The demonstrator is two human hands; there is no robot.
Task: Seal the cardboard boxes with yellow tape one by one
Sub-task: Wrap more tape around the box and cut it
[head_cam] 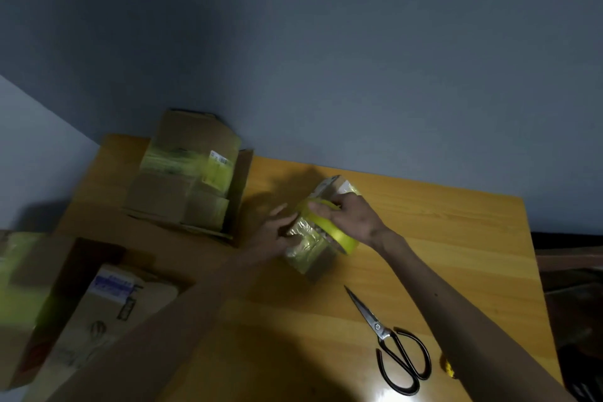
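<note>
A small cardboard box (pixel 310 246), shiny with tape, lies in the middle of the wooden table (pixel 440 215). A roll of yellow tape (pixel 329 228) rests on top of the box. My right hand (pixel 350 217) grips the roll from above, fingers curled over its far rim. My left hand (pixel 277 233) presses on the box's left side, fingers spread against it. Part of the box is hidden under both hands.
Black-handled scissors (pixel 396 349) lie shut at the front right of the table. A stack of taped cardboard boxes (pixel 187 179) stands at the back left. An open carton (pixel 107 303) with boxes inside sits at the front left. The table's right edge is near.
</note>
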